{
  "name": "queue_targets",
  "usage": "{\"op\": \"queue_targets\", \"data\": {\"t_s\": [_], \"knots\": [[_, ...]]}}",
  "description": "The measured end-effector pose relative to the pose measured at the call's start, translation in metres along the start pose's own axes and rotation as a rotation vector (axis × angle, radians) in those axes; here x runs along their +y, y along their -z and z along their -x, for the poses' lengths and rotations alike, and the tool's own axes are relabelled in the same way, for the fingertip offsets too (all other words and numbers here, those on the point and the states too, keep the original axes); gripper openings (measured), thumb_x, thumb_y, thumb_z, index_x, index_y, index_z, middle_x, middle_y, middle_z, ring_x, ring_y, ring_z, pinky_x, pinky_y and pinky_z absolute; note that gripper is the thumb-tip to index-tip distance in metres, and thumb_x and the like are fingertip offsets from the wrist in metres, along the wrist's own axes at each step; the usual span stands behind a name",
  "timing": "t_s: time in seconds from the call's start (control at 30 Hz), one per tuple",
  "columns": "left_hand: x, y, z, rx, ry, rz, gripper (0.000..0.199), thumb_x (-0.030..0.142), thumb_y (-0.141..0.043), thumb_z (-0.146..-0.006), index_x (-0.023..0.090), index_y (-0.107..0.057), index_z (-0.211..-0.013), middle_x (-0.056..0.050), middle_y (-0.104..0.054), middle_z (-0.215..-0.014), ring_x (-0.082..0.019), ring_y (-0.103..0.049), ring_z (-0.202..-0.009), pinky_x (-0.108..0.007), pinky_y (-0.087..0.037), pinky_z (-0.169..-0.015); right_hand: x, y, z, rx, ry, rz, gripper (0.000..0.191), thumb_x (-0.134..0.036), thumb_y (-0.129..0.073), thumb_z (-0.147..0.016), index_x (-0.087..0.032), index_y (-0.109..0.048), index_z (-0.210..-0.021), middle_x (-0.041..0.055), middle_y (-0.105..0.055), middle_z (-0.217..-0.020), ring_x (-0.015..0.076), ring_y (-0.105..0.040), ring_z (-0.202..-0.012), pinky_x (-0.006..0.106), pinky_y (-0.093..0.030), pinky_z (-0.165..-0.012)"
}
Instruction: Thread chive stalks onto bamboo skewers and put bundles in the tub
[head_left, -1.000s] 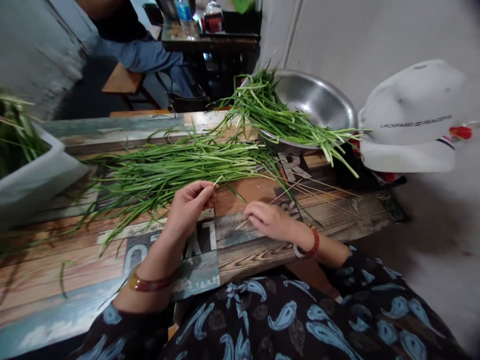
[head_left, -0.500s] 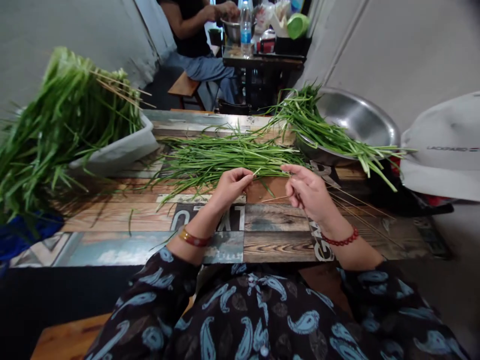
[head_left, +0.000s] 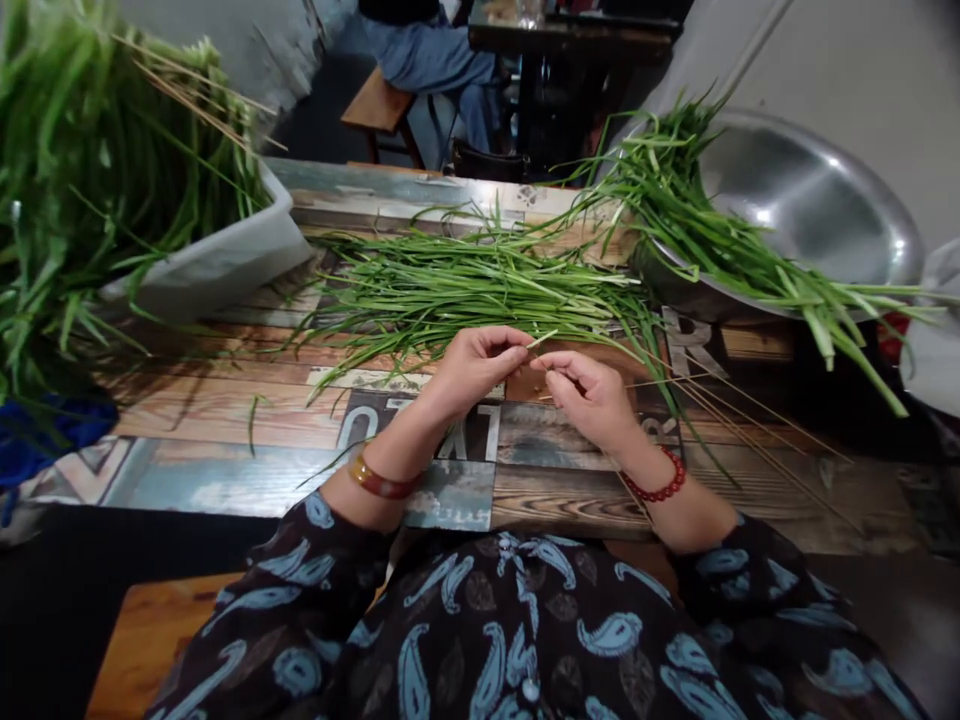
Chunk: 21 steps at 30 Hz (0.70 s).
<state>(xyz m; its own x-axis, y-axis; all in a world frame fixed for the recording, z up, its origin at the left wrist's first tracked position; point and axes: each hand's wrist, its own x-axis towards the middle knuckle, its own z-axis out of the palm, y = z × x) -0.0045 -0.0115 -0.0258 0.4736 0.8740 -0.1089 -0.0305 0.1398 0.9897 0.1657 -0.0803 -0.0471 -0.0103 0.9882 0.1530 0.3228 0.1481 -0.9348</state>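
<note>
My left hand [head_left: 476, 372] is closed in a pinch on a chive stalk [head_left: 544, 340], whose pale end sticks out past the thumb and forefinger. Close beside it, the fingertips of my right hand [head_left: 592, 400] are pinched together, nearly touching the left ones. A thin bamboo skewer [head_left: 632, 492] runs out under the right palm toward my body; its tip is hard to make out between the fingers. Just beyond both hands lies a loose pile of long green chives [head_left: 465, 285]. One long leaf [head_left: 694, 430] trails to the right past my right wrist.
Left, a white tub [head_left: 225, 250] overflows with chives and several skewers. At right, more chives [head_left: 675, 210] hang over a steel bowl [head_left: 817, 190]. Loose skewers [head_left: 765, 440] lie on the wood-patterned table [head_left: 562, 495]. Beyond it a person [head_left: 435, 60] sits on a bench.
My view has tipped down and closer. My right hand has moved left to meet the left hand, and its fingers have closed in. A long leaf now trails across the right side.
</note>
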Motion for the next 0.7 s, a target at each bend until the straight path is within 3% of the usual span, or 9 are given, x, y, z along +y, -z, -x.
{"op": "queue_targets", "data": {"t_s": [0.2,0.4,0.7], "knots": [[-0.0007,-0.0022,0.0011,-0.001,0.071,0.049,0.027,0.038,-0.08,-0.072,0.013,-0.072,-0.077,0.001,-0.064,-0.066,-0.004,-0.047,-0.048,-0.018,-0.038,-0.047,0.0003,0.0025,-0.0004,-0.007,-0.063,-0.062,0.026,-0.032,-0.055,-0.092,-0.017,-0.072,-0.103,-0.0051,-0.051,-0.056,0.0079,-0.043,-0.049,0.022,-0.036,-0.049],[-0.0015,-0.0036,0.002,-0.005,0.11,0.107,0.028,0.038,-0.081,-0.072,0.014,-0.077,-0.086,0.0,-0.067,-0.067,-0.004,-0.046,-0.047,-0.018,-0.037,-0.047,-0.0005,0.0021,-0.0005,-0.021,-0.141,-0.191,0.026,-0.032,-0.055,-0.092,-0.016,-0.071,-0.105,-0.0069,-0.046,-0.054,0.007,-0.041,-0.047,0.021,-0.035,-0.047],[-0.0024,-0.0052,0.0026,0.033,0.139,0.19,0.026,0.036,-0.084,-0.07,0.015,-0.077,-0.084,0.002,-0.065,-0.064,-0.003,-0.045,-0.046,-0.017,-0.036,-0.045,0.003,0.0018,0.0027,-0.012,-0.131,-0.197,0.03,-0.035,-0.056,-0.093,-0.016,-0.073,-0.11,-0.0064,-0.046,-0.055,0.0067,-0.04,-0.046,0.021,-0.035,-0.045]]}}
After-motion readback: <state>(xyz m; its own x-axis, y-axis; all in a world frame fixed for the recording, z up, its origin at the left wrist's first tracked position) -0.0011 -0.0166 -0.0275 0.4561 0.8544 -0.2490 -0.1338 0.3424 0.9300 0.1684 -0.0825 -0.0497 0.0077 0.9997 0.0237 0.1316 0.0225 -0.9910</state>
